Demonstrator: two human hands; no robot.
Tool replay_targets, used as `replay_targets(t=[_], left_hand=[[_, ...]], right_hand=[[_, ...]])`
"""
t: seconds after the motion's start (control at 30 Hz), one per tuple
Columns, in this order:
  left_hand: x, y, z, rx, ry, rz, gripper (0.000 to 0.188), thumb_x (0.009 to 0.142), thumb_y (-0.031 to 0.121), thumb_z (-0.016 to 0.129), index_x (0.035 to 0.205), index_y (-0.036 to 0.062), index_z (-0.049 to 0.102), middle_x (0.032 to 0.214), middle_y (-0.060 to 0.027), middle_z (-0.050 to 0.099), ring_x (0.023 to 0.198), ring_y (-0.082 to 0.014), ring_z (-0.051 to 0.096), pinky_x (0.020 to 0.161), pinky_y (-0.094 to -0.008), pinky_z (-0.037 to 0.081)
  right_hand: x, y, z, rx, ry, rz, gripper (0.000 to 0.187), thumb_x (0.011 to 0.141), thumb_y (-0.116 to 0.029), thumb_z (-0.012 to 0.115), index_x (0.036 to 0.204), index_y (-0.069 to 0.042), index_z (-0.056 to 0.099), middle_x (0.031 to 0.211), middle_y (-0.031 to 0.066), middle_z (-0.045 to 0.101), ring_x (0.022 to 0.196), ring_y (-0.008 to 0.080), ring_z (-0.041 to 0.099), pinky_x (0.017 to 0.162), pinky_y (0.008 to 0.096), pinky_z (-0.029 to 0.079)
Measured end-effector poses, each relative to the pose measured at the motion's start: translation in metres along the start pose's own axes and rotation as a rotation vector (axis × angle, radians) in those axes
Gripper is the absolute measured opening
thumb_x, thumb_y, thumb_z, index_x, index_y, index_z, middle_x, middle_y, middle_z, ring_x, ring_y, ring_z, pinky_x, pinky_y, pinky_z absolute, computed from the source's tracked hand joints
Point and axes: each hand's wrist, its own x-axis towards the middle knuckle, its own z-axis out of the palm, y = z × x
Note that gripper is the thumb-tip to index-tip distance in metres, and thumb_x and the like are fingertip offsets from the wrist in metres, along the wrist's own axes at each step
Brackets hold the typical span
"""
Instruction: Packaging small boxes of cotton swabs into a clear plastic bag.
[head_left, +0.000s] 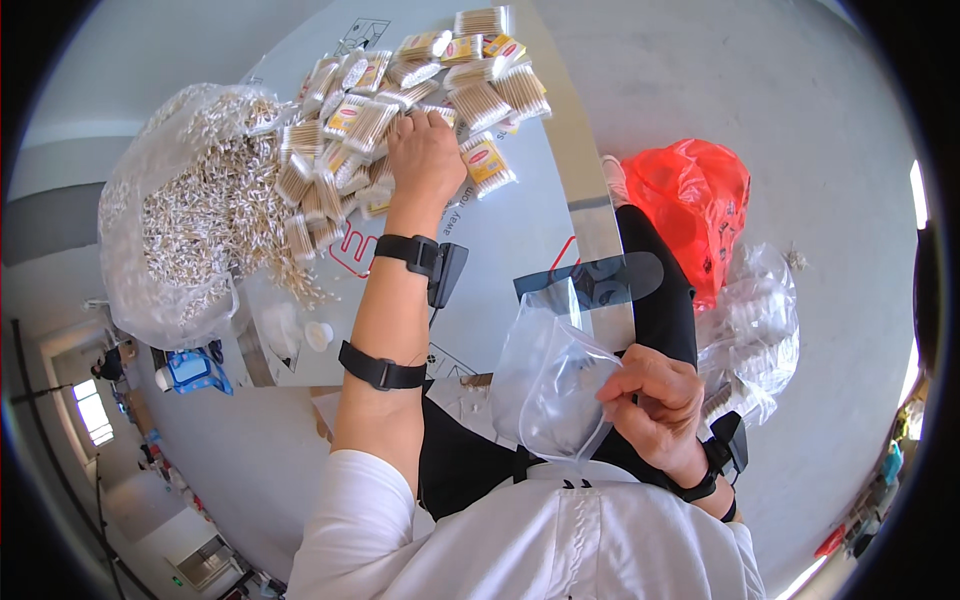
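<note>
My left hand [427, 160] reaches into a heap of small cotton swab packs [480, 105] on the table. Its fingers are curled down onto a pack of cotton swabs [436, 113], their tips partly hidden. Close to my body, my right hand [655, 400] pinches the rim of a clear plastic bag [545, 385]. The bag's mouth gapes, and it looks empty. Beside my left hand lies a pack with a yellow label [487, 165].
A large clear bag [125, 215] spilling loose cotton swabs [200, 215] stands left on the table [500, 240]. Right of the table are a red plastic bag [690, 200] and a clear bag of packs [755, 320]. A dark translucent strip [640, 275] crosses the table's right edge.
</note>
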Motion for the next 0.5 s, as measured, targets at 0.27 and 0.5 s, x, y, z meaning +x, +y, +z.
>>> replay_targets(t=[0.27,0.5], left_hand=[[-0.019,0.002,0.006,0.132,-0.003,0.02,0.018,0.081,0.011,0.058,0.093,-0.0024,0.061,0.094,-0.013,0.063,0.091,-0.0286,0.058,0.078,-0.0393,0.046],[-0.071,0.015,-0.046,-0.947,0.118,-0.551,0.012,0.084,0.005,0.061,0.092,-0.0028,0.063,0.084,-0.0109,0.064,0.072,-0.0195,0.061,0.064,-0.0319,0.051]], right_hand=[[0.0,0.006,0.002,-0.006,-0.026,-0.032,0.016,0.068,0.009,0.053,0.077,0.001,0.064,0.067,0.0071,0.055,0.056,0.0141,0.051,0.054,0.0248,0.039],[-0.005,0.009,0.007,-0.043,0.001,-0.013,0.014,0.069,0.009,0.054,0.077,0.002,0.064,0.067,0.007,0.055,0.056,0.014,0.05,0.054,0.0249,0.039]])
